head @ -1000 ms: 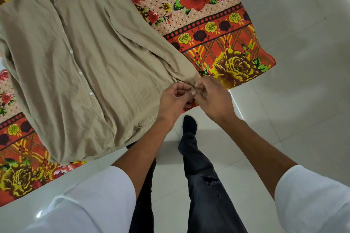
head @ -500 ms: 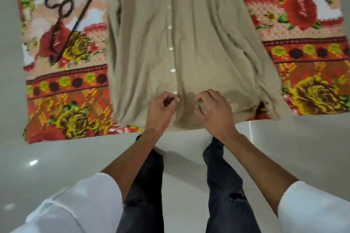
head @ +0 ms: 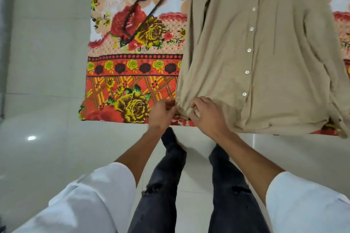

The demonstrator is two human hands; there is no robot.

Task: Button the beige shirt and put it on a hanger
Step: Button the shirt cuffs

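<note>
Your left hand and right hand have moved from the small white buttons to the near corner of the soft beige shirt. Both pinch bunched cloth there, maybe a cuff. The shirt lies on the flowery red sheet. The thin black hanger waits farther back.

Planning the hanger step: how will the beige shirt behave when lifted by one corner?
Probably floppy: the beige shirt bunches into folds where the left hand and right hand pinch it. Likely light: the cloth lies flat with soft wrinkles. Unsupported parts would likely sag.
</note>
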